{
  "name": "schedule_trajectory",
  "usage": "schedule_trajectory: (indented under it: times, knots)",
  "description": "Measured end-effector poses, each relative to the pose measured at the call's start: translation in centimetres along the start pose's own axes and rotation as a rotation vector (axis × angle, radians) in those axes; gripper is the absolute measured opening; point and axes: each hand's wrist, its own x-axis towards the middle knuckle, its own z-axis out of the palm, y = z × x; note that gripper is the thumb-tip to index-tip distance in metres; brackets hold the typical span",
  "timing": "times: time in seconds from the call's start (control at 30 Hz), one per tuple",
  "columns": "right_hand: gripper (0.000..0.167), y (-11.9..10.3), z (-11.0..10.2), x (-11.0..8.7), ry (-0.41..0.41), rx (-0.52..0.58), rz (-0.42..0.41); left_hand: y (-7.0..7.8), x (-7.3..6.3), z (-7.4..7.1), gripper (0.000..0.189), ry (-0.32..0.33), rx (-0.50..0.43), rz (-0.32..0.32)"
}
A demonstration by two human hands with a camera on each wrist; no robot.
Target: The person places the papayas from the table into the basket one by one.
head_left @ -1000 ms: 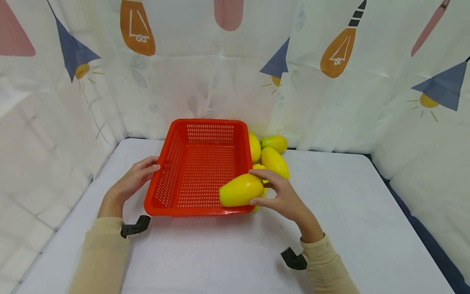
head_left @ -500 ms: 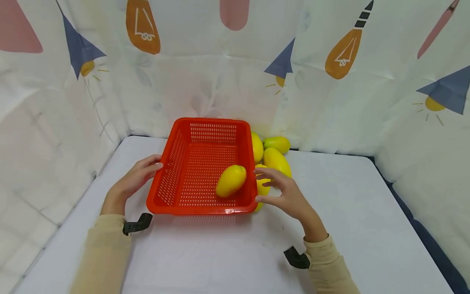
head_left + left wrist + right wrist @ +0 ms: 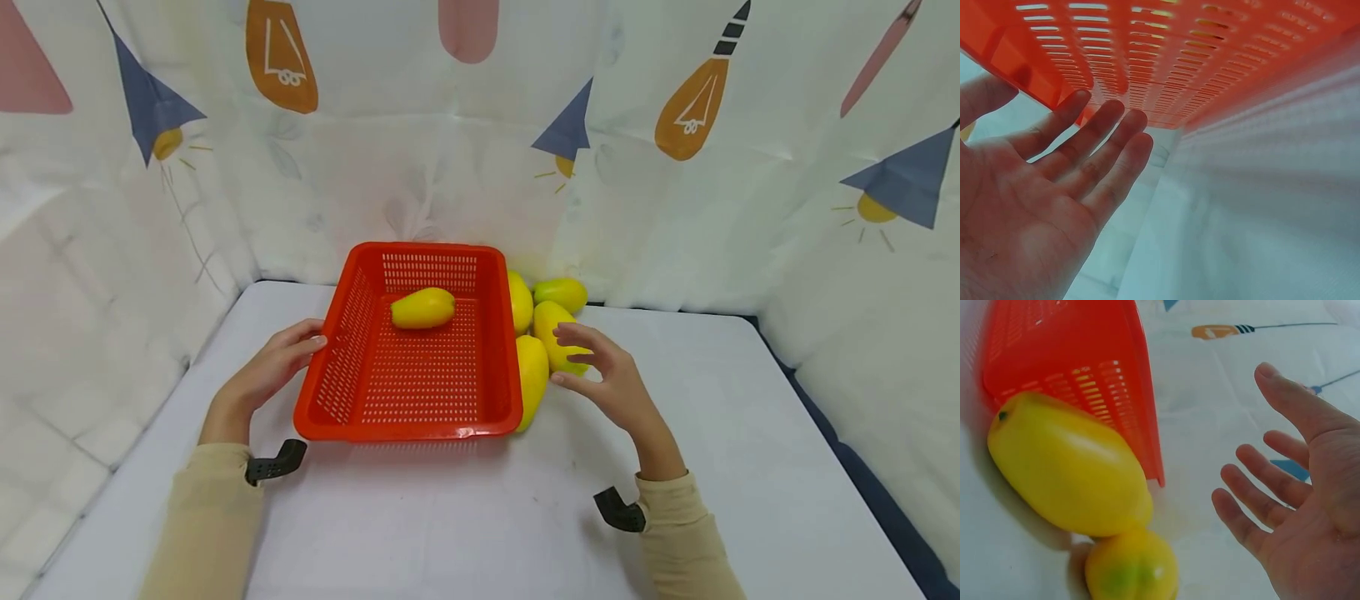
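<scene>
A red plastic basket (image 3: 420, 432) with slotted walls stands at the back of the table. One yellow papaya (image 3: 422, 308) lies inside, near its far wall. My left hand (image 3: 272, 371) is at the basket's left side, fingertips touching the rim; in the left wrist view its fingers (image 3: 1107, 169) are nearly straight along the outer wall. To the right of the basket, my right hand (image 3: 607, 375) hovers with fingers spread and nothing held. Its fingertips overlap a yellow papaya (image 3: 551, 325) in the head view. Another papaya (image 3: 1069, 465) lies against the basket's right wall.
Two more yellow fruits sit behind, one by the basket's back right corner (image 3: 520, 304) and a greenish-yellow papaya (image 3: 561, 293) near the curtain. A white patterned curtain (image 3: 480, 167) closes off the back and sides of the white table (image 3: 450, 525).
The right hand let go of a papaya in the basket and moved right, over the other fruits. That papaya shifted from the basket's front right to its far end. The left hand stayed at the rim.
</scene>
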Motion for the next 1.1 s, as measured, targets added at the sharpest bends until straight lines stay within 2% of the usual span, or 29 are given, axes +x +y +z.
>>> schedule_trajectory:
  times: [0.3,0.37,0.47,0.7,0.83,1.1]
  knots:
    - [0.056,-2.1,-0.8,0.1,0.085,-0.035,0.124,-0.2,-0.2,0.1,0.042,-0.003,-0.036,0.009]
    - [0.056,-2.0,-0.7,0.1,0.099,-0.044,0.147,-0.3,-0.3,0.1,0.041,0.000,-0.036,0.006]
    - [0.056,-1.3,-0.7,0.2,0.118,-0.062,0.186,-0.2,-0.4,0.1,0.043,0.002,-0.026,0.000]
    - [0.060,3.8,-0.6,0.1,0.180,-0.115,0.249,0.2,-0.2,0.0,0.045,0.005,-0.026,-0.018]
    - [0.062,4.3,-0.4,0.0,0.186,-0.131,0.286,0.0,-0.3,0.1,0.044,0.002,-0.039,-0.028]
    - [0.065,4.5,-0.3,0.0,0.196,-0.132,0.337,0.1,-0.2,-0.1,0.043,-0.004,-0.025,-0.002]
